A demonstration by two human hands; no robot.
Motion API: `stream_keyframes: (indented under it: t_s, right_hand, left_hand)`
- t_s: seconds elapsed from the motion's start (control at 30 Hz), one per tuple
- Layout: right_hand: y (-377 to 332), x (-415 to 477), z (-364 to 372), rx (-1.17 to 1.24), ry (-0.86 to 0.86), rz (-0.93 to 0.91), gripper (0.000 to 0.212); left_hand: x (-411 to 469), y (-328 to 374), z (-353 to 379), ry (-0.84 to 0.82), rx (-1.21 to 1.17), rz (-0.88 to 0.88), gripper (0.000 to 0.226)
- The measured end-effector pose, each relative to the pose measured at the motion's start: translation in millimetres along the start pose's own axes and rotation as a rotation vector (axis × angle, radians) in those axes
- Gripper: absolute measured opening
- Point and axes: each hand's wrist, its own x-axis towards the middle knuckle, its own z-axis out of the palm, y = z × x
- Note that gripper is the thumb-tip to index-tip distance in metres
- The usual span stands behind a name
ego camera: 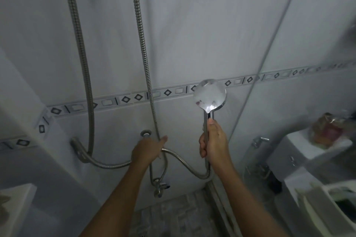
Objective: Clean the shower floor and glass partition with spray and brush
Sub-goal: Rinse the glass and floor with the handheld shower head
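the right hand point(212, 142) is wrapped firmly round the chrome handle of the shower head point(210, 93), thumb laid up along the stem. the handle's long axis runs almost straight from 6 to 12 o'clock, round head on top, its face seemingly turned to the tiled wall point(192, 25). the left hand point(148, 150), at 9 o'clock from the right, looks curled round the hose point(185, 162), thumb sticking out, though its fingers are hidden. the glass partition point(289, 102) stands at 3 o'clock of the shower head, just beside the right hand, the nearer one. the shower floor point(173, 215) lies at 6 o'clock, between the forearms. a wrist turn toward 3 o'clock would likely bring the face onto the glass
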Motion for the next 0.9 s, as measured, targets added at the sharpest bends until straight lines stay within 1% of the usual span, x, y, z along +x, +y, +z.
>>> stream_keyframes:
  t_s: [0.07,0.13,0.17,0.2,0.27,0.33,0.4,0.47,0.57,0.67,0.77,0.9]
  right_hand:
    - [-25.6,13.2,-15.3,0.094,0.082,0.02,0.041]
    - [-59.8,25.8,-36.3,0.236,0.169,0.032,0.041]
    - [-85.7,30.3,-54.4,0.289,0.23,-0.008,0.043]
    - [-101.0,37.1,-59.8,0.328,0.26,-0.017,0.045]
    - [-140.8,43.1,-79.0,0.37,0.339,-0.063,0.054]
    - [-180.5,39.5,-99.8,0.326,0.396,-0.186,0.064]
    - [-212.9,29.1,-115.8,0.262,0.443,-0.283,0.067]
    - [-238.0,11.9,-132.8,0.226,0.472,-0.359,0.065]
    - [-259.9,-12.7,-156.8,0.193,0.524,-0.446,0.062]
    - [-272.9,-39.5,-181.2,0.167,0.571,-0.494,0.062]
    - [-279.1,-66.3,-201.2,0.14,0.615,-0.519,0.063]
    - [-288.9,-107.3,-226.1,0.103,0.628,-0.568,0.061]
  left_hand:
    - [-6.5,33.7,-34.6,0.141,0.141,0.111,0.083]
    - [-16.5,68.3,-71.4,0.282,0.207,0.258,0.079]
    - [-24.4,95.5,-88.1,0.353,0.232,0.374,0.075]
    - [-28.9,106.6,-104.1,0.426,0.243,0.437,0.071]
    - [-47.2,144.3,-132.7,0.541,0.179,0.549,0.07]
    - [-71.1,188.0,-152.5,0.637,0.111,0.681,0.066]
    - [-96.7,228.0,-163.4,0.672,0.046,0.79,0.058]
    - [-127.5,263.0,-167.9,0.698,-0.013,0.884,0.053]
    - [-164.5,299.2,-164.8,0.683,-0.063,0.964,0.05]
    - [-197.8,322.4,-157.1,0.664,-0.113,1.041,0.048]
    - [-225.5,333.0,-147.2,0.651,-0.135,1.091,0.051]
    - [-260.7,344.9,-133.3,0.651,-0.162,1.142,0.052]
